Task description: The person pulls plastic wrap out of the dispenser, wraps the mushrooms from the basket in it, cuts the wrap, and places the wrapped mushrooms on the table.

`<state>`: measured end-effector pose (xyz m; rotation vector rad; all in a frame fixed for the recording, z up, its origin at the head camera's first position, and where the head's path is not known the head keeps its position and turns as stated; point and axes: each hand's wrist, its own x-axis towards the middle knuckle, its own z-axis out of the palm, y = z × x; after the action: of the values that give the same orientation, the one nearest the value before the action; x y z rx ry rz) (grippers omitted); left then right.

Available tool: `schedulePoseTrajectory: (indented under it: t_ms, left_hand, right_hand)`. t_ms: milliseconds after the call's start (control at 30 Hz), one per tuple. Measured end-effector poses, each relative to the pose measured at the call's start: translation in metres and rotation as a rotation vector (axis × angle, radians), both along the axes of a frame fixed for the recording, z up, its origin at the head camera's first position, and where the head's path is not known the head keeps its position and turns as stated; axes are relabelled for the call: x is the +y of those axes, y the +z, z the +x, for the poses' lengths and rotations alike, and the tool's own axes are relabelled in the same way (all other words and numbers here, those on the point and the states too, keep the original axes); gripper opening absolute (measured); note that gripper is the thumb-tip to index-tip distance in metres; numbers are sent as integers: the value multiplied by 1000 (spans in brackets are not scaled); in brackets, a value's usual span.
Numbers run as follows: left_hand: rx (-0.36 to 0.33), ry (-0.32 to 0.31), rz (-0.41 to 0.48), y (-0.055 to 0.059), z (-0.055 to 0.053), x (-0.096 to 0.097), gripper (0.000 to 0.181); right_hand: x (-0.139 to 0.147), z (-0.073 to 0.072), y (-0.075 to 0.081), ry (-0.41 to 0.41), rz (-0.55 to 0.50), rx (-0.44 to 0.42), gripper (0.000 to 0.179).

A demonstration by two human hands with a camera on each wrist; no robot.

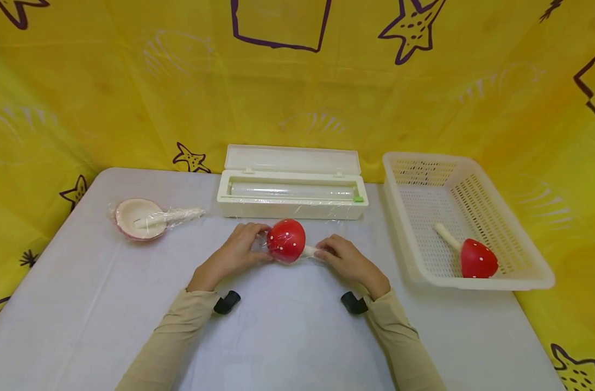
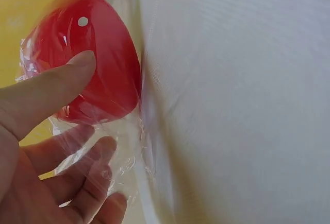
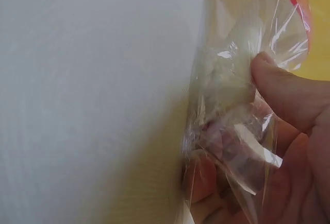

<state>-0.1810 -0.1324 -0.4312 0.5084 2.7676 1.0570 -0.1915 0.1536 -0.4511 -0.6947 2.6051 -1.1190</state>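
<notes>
A red mushroom-shaped ladle [image 1: 286, 241] with white dots and a cream handle lies bowl-side down between both hands, wrapped in clear cling film. My left hand [image 1: 240, 248] grips the bowl end; in the left wrist view its thumb presses the red bowl [image 2: 111, 74] while the other fingers are under loose film [image 2: 124, 167]. At the handle end, my right hand [image 1: 345, 257] pinches the film-covered handle [image 3: 232, 87], film bunched over its fingers. A second ladle [image 1: 140, 218], film-wrapped with its pale hollow facing up, lies on the left.
Behind the hands stands a cream cling film dispenser [image 1: 292, 209], lid [image 1: 292, 157] raised, roll [image 1: 292, 190] inside, green slider [image 1: 358, 199] at its right end. To the right, a white plastic basket [image 1: 395, 217] holds another red ladle [image 1: 478, 259] without visible film. A patterned yellow cloth [image 1: 297, 81] hangs behind the white table [image 1: 287, 336].
</notes>
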Motion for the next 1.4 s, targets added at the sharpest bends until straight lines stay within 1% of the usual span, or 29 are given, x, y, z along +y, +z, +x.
schedulePoseTrajectory:
  t_ms: [133, 200, 300, 367, 433, 500, 567, 633, 700, 767, 833, 900, 1000, 1067, 1133, 1200, 1267, 1333, 1400]
  left_hand:
    - [10, 42, -61, 1, 1, 0, 61]
    - [21, 46, -83, 1, 1, -1, 59]
    - [25, 37, -85, 1, 1, -1, 58]
    - [3, 24, -72, 1, 1, -2, 62]
    - [-31, 16, -57, 3, 1, -4, 69]
    - [-64, 16, -47, 6, 1, -6, 78]
    - [-83, 15, -31, 10, 1, -9, 82]
    - [-81, 11, -1, 13, 0, -13, 76]
    - [-69, 23, 53, 13, -2, -14, 59]
    - [-48, 39, 116, 10, -4, -14, 41]
    - [-51, 58, 172, 7, -6, -11, 28]
    - [-85, 62, 210, 3, -7, -7, 22]
    - [-165, 40, 220, -2, -6, -4, 24]
    - [-197, 30, 213, -6, -6, -2, 27]
    - [-203, 21, 195, -9, -6, -1, 29]
    - [-185, 24, 160, -11, -5, 0, 30]
    - [-153, 24, 123, -12, -5, 1, 30]
    - [-125, 37, 83, -13, -4, 2, 29]
    - [-105, 46, 63, -13, -4, 3, 29]
  right_hand:
    - [2, -1, 0, 13, 9, 6, 19]
    - [3, -1, 0, 15, 15, 5, 20]
    - [4, -2, -1, 12, 20, -3, 20]
    - [3, -2, -1, 9, 19, -12, 21]
    - [3, -2, -1, 7, 17, -20, 21]
    - [3, -2, -1, 3, 11, -30, 20]
    - [3, -3, -1, 6, 4, -32, 20]
    - [2, -3, -1, 6, -1, -34, 19]
    - [2, -3, -2, 4, -3, -36, 19]
    - [2, -4, -2, 3, -5, -39, 19]
    - [2, -3, -2, 2, -4, -39, 19]
    - [2, -3, -2, 0, -5, -39, 19]
    - [2, -2, -2, 0, -3, -34, 19]
    - [2, -2, -1, 5, -3, -26, 19]
    - [2, -2, 0, 6, 0, -21, 19]
    - [2, -2, 0, 4, 1, -17, 19]
    - [2, -2, 0, 3, 3, -14, 19]
    - [2, -2, -1, 1, 6, -10, 20]
    - [3, -2, -1, -1, 7, -14, 21]
